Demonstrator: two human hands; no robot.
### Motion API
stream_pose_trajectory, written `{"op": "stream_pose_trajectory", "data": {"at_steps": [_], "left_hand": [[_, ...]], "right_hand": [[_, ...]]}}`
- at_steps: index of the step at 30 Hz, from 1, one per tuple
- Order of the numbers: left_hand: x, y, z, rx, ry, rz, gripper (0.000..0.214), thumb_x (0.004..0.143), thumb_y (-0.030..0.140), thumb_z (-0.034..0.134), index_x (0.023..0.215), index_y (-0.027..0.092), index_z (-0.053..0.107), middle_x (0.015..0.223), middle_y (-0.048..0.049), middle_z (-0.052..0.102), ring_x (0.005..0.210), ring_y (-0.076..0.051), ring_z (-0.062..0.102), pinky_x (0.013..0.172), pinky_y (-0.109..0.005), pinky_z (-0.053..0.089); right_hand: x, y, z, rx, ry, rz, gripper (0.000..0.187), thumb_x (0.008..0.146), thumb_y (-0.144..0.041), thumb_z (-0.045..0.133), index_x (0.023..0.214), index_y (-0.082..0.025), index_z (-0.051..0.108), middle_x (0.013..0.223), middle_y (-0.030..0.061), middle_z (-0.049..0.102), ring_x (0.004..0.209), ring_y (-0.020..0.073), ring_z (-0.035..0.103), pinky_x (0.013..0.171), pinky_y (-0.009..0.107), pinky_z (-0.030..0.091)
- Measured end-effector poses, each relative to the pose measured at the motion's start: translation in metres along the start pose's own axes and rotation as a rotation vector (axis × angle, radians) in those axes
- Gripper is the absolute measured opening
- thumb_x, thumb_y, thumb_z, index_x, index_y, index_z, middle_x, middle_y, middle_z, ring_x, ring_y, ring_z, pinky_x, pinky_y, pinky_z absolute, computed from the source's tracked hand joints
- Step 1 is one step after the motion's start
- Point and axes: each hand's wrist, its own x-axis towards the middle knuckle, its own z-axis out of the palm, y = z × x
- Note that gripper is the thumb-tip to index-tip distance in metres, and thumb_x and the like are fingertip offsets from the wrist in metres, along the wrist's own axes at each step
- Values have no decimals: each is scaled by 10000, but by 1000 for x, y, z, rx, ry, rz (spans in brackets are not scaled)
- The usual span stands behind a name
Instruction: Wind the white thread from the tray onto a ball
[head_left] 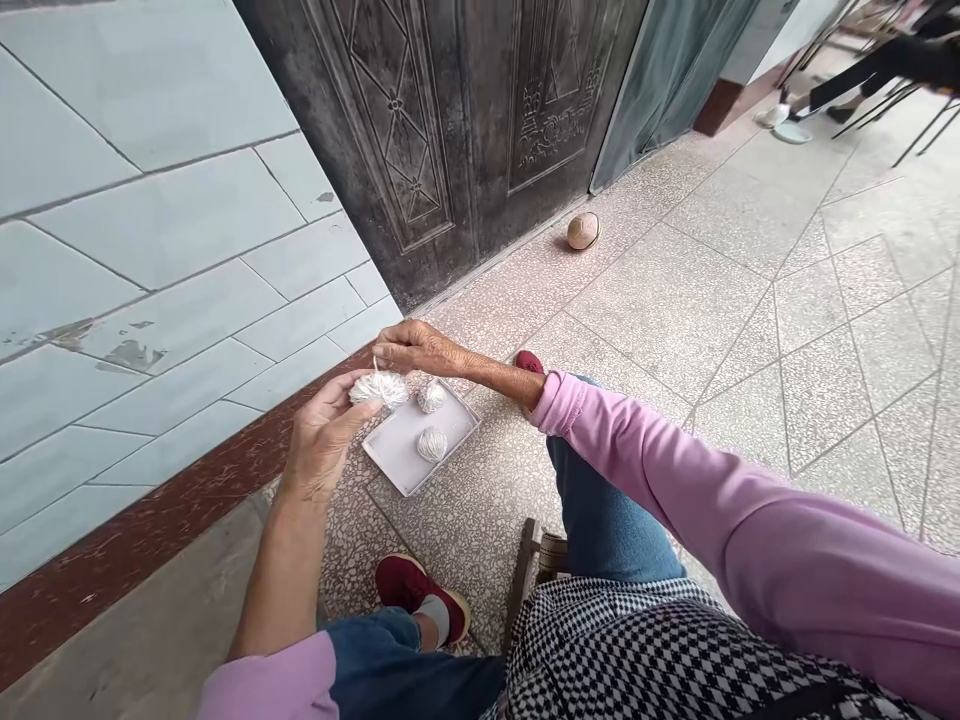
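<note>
A fluffy bundle of white yarn (380,389) is gripped between the thumb and fingers of my left hand (324,430). Just above it, my right hand (416,347) pinches a strand of white yarn (376,364) that runs down to the bundle. Below and to the right, a shallow white tray (394,455) lies on the floor. Two small balls of white yarn sit in it: one ball (432,444) near the middle and another ball (431,396) toward the far side, partly below my right wrist.
A tiled wall (172,240) rises on the left, beside a dark carved door (480,120) and a green curtain (667,80). A round tan object (583,231) rests on the speckled floor (675,300). At far right, a person's legs (862,75) show near chairs.
</note>
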Motion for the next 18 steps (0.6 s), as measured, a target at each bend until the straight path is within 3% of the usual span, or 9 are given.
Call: {"op": "stream_pose_trajectory", "data": {"at_steps": [3, 7, 12, 15, 18], "left_hand": [[1, 6, 0, -131, 27, 28, 722, 577, 388, 1205, 1179, 241, 836, 1236, -104, 897, 1191, -327, 852, 1022, -406, 734], [16, 5, -8, -214, 168, 80, 742, 508, 286, 1145, 1111, 247, 714, 1156, -71, 842, 1111, -282, 804, 991, -404, 720], [32, -4, -21, -40, 346, 124, 783, 479, 271, 1091, 1113, 257, 634, 1031, -19, 808, 944, -205, 733, 864, -323, 623], [31, -5, -26, 104, 313, 111, 786, 482, 258, 1112, 1135, 259, 676, 1053, -31, 843, 958, -234, 767, 841, -322, 610], [22, 0, -24, 179, 137, 28, 756, 512, 308, 1148, 1171, 224, 787, 1122, -75, 881, 1015, -271, 808, 877, -349, 636]], "right_hand": [[-1, 1, 1, -42, -16, 45, 365, 1348, -252, 608, 994, -172, 648, 846, -30, 599, 829, 127, 538, 770, 234, 437], [-15, -9, 23, -189, -238, 81, 350, 1319, -172, 605, 972, -175, 651, 835, -36, 578, 815, 139, 548, 790, 259, 432], [-29, -28, 44, -125, -405, 81, 324, 1309, -136, 625, 992, -175, 673, 917, -5, 656, 883, 156, 583, 874, 278, 473], [-22, -33, 34, 6, -350, 70, 293, 1339, -161, 612, 1065, -156, 716, 905, -29, 597, 851, 139, 513, 843, 274, 444], [-7, -26, 18, 71, -162, 58, 277, 1361, -195, 588, 1126, -141, 725, 896, -40, 594, 815, 119, 496, 799, 252, 431]]}}
